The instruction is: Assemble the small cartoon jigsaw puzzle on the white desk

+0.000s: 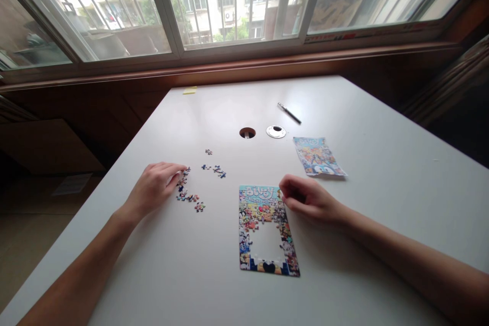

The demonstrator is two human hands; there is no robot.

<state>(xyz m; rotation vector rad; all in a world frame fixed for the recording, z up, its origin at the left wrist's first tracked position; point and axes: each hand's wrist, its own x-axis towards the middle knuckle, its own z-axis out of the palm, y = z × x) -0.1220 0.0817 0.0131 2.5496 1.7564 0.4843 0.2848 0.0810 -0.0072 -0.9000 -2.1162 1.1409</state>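
A partly assembled jigsaw puzzle (pixel 247 260) lies flat on the white table, with a bare white gap in its middle and lower part. My left hand (pixel 155 188) rests at a cluster of loose puzzle pieces (pixel 182 194). Its index finger stretches onto the top piece, while the thumb sits apart from it. At the puzzle's upper right edge is my right hand (pixel 311 198), its fingers curled and closed with thumb and index together. Whatever those fingertips may hold is hidden. More loose pieces (pixel 218 170) lie between the left hand and the puzzle.
A creased picture sheet (pixel 320 157) lies beyond my right hand. Farther back are a pen (pixel 289 113), a round metal cover (pixel 275 132) and a cable hole (pixel 247 133) in the table (pixel 171 275). A yellow note (pixel 190 90) sits near the far edge, below a barred window.
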